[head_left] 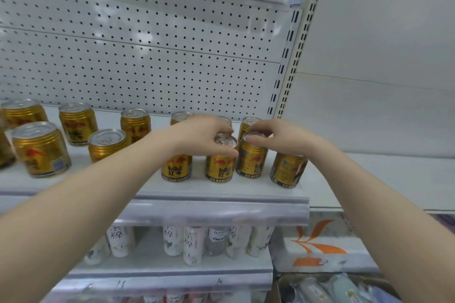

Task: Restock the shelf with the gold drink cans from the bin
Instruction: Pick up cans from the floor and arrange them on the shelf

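Cans (219, 167) upright, axes vertical, tops up

White shelf (246, 192), perhaps a dozen upright gold cans (39, 150) in loose rows.

The single head-worn view faces the shelf (221, 192) front-on, close, angled slightly downward.

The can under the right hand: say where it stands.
Head view, right of centre on the shelf: the right-hand can stands between the left-hand can and the end can, the right hand gripping its top.
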The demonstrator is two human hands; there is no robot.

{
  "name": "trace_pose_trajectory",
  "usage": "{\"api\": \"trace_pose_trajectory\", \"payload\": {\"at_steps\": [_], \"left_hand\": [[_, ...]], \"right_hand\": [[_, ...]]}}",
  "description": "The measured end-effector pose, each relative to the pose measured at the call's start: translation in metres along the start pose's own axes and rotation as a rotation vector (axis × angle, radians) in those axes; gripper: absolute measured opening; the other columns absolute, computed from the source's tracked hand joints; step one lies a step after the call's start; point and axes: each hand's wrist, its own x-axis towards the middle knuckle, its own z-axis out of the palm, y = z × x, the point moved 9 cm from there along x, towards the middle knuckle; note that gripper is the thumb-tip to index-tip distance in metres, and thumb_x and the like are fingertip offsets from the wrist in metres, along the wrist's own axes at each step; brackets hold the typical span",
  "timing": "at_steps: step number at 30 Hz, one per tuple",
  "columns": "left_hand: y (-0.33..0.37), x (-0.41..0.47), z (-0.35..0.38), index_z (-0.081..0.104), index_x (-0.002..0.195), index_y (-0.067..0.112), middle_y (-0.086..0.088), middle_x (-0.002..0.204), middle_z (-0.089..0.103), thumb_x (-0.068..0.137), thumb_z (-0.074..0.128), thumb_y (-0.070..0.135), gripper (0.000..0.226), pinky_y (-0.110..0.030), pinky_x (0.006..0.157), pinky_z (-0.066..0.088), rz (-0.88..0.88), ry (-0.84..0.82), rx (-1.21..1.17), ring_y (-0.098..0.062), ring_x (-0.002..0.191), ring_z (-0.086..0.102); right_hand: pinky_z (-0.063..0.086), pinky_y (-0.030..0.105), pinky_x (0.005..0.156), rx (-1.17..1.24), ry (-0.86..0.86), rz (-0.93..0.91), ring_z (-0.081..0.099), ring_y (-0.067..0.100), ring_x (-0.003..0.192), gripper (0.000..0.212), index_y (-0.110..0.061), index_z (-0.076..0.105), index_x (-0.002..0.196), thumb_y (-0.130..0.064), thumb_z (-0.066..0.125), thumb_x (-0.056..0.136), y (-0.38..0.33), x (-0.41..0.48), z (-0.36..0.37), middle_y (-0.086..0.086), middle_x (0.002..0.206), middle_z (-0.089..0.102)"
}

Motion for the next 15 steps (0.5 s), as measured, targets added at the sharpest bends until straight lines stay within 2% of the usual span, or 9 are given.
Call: {"api": "trace_pose_trajectory", "payload": {"at_steps": [3, 6, 9, 12, 15], "left_hand": [[0.003, -0.005, 0.005, 0.048, 0.138, 0.022, 0.001, 0.133, 0.056, 0.082, 0.060, 0.060, 0.068, -0.031, 0.094, 0.044, -0.009, -0.008, 0.061, -0.019, 0.117, 0.051], [0.000, -0.006, 0.006, 0.044, 0.142, 0.022, 0.000, 0.136, 0.054, 0.084, 0.059, 0.057, 0.068, -0.030, 0.093, 0.042, -0.021, -0.020, 0.076, -0.020, 0.120, 0.051], [-0.001, -0.007, 0.006, 0.042, 0.143, 0.022, -0.001, 0.138, 0.053, 0.085, 0.059, 0.055, 0.069, -0.030, 0.093, 0.042, -0.025, -0.034, 0.070, -0.020, 0.121, 0.050], [0.003, -0.007, 0.006, 0.041, 0.144, 0.022, 0.000, 0.140, 0.050, 0.086, 0.059, 0.052, 0.068, -0.031, 0.095, 0.043, -0.011, -0.034, 0.099, -0.019, 0.122, 0.049], [0.022, -0.003, 0.000, 0.044, 0.141, 0.024, 0.000, 0.136, 0.052, 0.084, 0.060, 0.052, 0.065, -0.035, 0.096, 0.046, 0.051, 0.040, 0.113, -0.018, 0.119, 0.050]], "right_hand": [[0.048, 0.034, 0.090, -0.002, -0.002, -0.012, 0.058, 0.016, 0.108, 0.044, -0.029, 0.060, 0.125, -0.053, 0.055, 0.089, -0.009, -0.009, -0.001, -0.006, 0.117, 0.063], [0.051, 0.038, 0.089, -0.066, -0.022, 0.023, 0.061, 0.020, 0.102, 0.052, -0.023, 0.062, 0.123, -0.054, 0.062, 0.082, -0.008, -0.013, -0.002, -0.001, 0.114, 0.066], [0.055, 0.045, 0.083, -0.116, 0.034, 0.053, 0.065, 0.023, 0.094, 0.067, -0.012, 0.066, 0.113, -0.066, 0.064, 0.073, -0.007, -0.015, -0.004, 0.010, 0.106, 0.070], [0.053, 0.036, 0.083, -0.083, 0.076, 0.068, 0.062, 0.020, 0.099, 0.071, -0.017, 0.061, 0.125, -0.070, 0.057, 0.079, -0.002, -0.022, -0.009, 0.004, 0.113, 0.068], [0.043, 0.028, 0.080, -0.073, 0.139, 0.108, 0.056, 0.018, 0.110, 0.054, -0.023, 0.054, 0.134, -0.054, 0.052, 0.090, 0.014, -0.036, -0.027, 0.002, 0.127, 0.059]]}}
